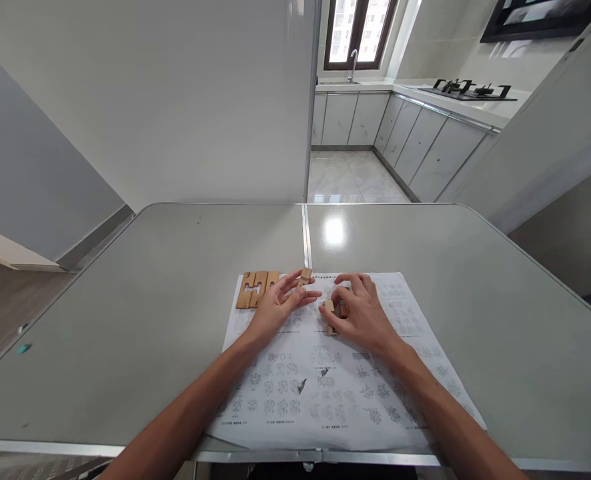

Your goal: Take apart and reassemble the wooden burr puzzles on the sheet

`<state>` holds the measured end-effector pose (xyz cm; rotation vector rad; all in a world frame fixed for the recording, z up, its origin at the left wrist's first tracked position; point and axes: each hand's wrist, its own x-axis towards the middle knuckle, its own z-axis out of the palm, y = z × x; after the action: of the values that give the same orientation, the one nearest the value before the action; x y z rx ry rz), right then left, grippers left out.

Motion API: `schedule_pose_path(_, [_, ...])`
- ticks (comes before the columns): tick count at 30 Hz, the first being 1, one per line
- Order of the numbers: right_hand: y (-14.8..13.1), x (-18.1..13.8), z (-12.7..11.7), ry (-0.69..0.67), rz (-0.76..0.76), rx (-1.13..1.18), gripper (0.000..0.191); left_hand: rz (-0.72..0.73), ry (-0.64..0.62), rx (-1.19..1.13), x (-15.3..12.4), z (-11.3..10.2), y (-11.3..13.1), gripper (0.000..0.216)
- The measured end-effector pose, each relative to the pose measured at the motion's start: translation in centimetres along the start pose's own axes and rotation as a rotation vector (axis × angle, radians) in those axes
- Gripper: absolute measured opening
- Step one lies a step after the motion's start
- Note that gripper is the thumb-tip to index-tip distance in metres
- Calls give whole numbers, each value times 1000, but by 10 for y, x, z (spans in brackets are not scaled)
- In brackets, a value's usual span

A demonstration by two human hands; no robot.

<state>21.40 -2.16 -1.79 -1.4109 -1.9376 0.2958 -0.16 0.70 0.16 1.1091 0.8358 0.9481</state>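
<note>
My left hand (275, 303) holds a small light wooden block (305, 275) at its fingertips, raised over the printed sheet (315, 413). Just behind its fingers lie several flat wooden pieces with notches (251, 293), side by side with dark marks on them; my hand covers part of that group. My right hand (363, 310) curls its thumb and fingers round another small wooden block (329, 307). More wood, a brown piece (343, 308), shows under those fingers, partly hidden. How these pieces touch one another I cannot tell.
The sheet, with small line drawings of pieces, lies on a grey folding table (150, 320) with a metal centre seam (306, 233). A small teal bit (24, 348) is near the left edge. Beyond stand a white panel (200, 100) and a kitchen counter (360, 87).
</note>
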Motion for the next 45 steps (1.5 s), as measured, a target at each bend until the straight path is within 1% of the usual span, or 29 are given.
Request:
schedule_pose_path(3, [-1, 0, 0, 16, -22, 25, 19, 9, -9, -1, 1, -1, -2, 55])
schedule_pose_path(5, [-4, 1, -2, 24, -16, 87, 20, 10, -19, -5, 2, -3, -3, 56])
schedule_pose_path(8, [-8, 5, -7, 21, 58, 284, 23, 18, -33, -3, 3, -3, -4, 56])
schedule_pose_path(12, [-10, 9, -13, 142, 212, 604, 26, 25, -33, 54, 2, 0, -1, 56])
schedule_pose_path(13, [-10, 10, -14, 152, 258, 695, 28, 23, -31, 70, 2, 0, -1, 57])
schedule_pose_path(15, [-10, 10, -15, 110, 335, 873, 32, 15, -30, 91, 1, 2, 0, 58])
schedule_pose_path(17, [-10, 9, -15, 21, 370, 979, 38, 11, -40, 80, 0, 3, 1, 62])
schedule_pose_path(20, [-12, 9, -14, -124, 364, 1009, 46, 17, -74, 17, -1, 3, 1, 67])
schedule_pose_path(22, [-13, 8, -14, -205, 333, 1027, 45, 24, -92, -9, -1, 3, 1, 69])
schedule_pose_path(25, [-15, 8, -15, -296, 275, 1028, 41, 13, -99, 3, -1, 3, 1, 69])
schedule_pose_path(27, [-15, 8, -17, -336, 260, 1008, 47, 4, -98, 25, -2, 2, 1, 69])
schedule_pose_path(29, [-15, 8, -18, -351, 266, 1002, 52, 2, -93, 44, -2, 0, 1, 69])
schedule_pose_path(30, [-14, 8, -18, -349, 274, 1008, 52, -1, -91, 52, -3, 0, 1, 69])
schedule_pose_path(35, [-14, 8, -17, -278, 267, 1055, 29, -14, -76, 68, -3, -2, 2, 68])
schedule_pose_path(37, [-16, 9, -17, -244, 244, 1046, 25, -10, -80, 47, -2, -1, 2, 67])
schedule_pose_path(40, [-18, 9, -17, -209, 236, 1020, 23, -5, -118, -22, -1, -1, 0, 68])
schedule_pose_path(42, [-19, 9, -17, -240, 224, 1016, 24, -3, -153, -71, -1, -2, -2, 69])
schedule_pose_path(45, [-17, 8, -17, -313, 194, 999, 35, -12, -184, -90, -2, -3, -4, 69])
